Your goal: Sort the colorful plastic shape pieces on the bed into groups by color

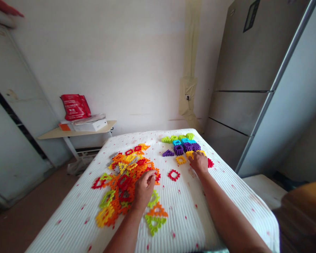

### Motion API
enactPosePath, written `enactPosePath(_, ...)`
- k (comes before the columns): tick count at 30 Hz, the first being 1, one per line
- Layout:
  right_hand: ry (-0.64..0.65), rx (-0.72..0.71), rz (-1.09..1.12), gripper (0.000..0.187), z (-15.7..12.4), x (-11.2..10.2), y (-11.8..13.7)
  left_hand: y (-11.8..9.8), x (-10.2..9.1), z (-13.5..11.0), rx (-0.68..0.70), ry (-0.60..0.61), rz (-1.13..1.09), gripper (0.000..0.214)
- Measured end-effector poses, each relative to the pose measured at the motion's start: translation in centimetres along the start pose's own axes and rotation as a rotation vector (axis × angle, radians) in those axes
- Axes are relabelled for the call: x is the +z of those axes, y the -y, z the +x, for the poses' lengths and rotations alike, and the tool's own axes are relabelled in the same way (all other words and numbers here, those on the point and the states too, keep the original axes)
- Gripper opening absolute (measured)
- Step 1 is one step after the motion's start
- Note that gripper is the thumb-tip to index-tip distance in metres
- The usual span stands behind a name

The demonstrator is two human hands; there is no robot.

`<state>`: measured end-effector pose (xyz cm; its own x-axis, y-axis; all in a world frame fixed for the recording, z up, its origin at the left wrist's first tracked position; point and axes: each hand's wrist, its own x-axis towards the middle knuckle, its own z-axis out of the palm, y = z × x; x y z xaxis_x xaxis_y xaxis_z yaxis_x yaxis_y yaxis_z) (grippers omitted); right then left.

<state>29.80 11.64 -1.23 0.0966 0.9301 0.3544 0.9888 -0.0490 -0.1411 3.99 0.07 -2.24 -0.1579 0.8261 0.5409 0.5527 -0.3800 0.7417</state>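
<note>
My left hand (144, 188) is curled, thumb and fingers drawn together, at the right edge of a mixed pile of interlocking plastic building pieces (123, 182), mostly orange, red and yellow. Whatever it may hold cannot be made out. My right hand (199, 163) reaches over a row of yellow pieces (190, 154), fingers bent down onto them; its fingertips are partly hidden. Red pieces (210, 163) show just right of that hand. A single yellow square piece (180, 160) and a red square piece (174, 175) lie between my hands.
Purple pieces (178, 150), blue pieces (184, 140) and green pieces (174, 138) stand in rows behind my right hand. A green triangle (155, 224) and an orange triangle (157, 210) lie near my left forearm. Beyond the table are a fridge (237, 77) and a side table (52, 133).
</note>
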Motion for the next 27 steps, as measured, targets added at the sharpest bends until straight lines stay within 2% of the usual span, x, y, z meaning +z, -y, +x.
enactPosePath(7, -0.005, -0.009, -0.005, 0.027, 0.1, 0.5, 0.1, 0.2, 0.0, -0.1, 0.014, -0.009, 0.013, 0.022)
enactPosePath(11, -0.081, -0.026, 0.026, 0.026, 0.1, 0.6, 0.1, 0.2, 0.1, -0.1, -0.02, -0.002, -0.031, 0.023)
enactPosePath(13, -0.16, -0.096, 0.06, 0.025, 0.1, 0.5, 0.2, -0.2, -0.1, 0.0, -0.056, -0.003, -0.123, 0.022)
enactPosePath(16, -0.324, -0.28, 0.14, 0.022, 0.1, 0.1, 0.8, -1.7, -0.9, 0.8, -0.139, -0.009, -0.308, 0.024)
enactPosePath(20, -0.468, -0.44, 0.238, 0.025, -0.3, -0.6, 2.0, -3.4, -2.5, 3.4, -0.192, 0.005, -0.38, 0.024)
enactPosePath(22, -0.486, -0.473, 0.276, 0.026, -0.6, -0.9, 2.4, -3.0, -3.3, 5.6, -0.206, 0.026, -0.335, 0.024)
enactPosePath(24, -0.489, -0.497, 0.319, 0.026, -1.1, -1.3, 2.7, -1.7, -3.8, 8.3, -0.199, 0.046, -0.207, 0.028)
enactPosePath(26, -0.485, -0.518, 0.368, 0.026, -1.6, -1.7, 2.9, 0.4, -4.0, 11.4, -0.159, 0.08, 0.124, 0.03)
enactPosePath(27, -0.48, -0.529, 0.393, 0.025, -1.8, -2.0, 3.0, 1.6, -4.0, 13.0, -0.144, 0.157, 0.34, 0.033)
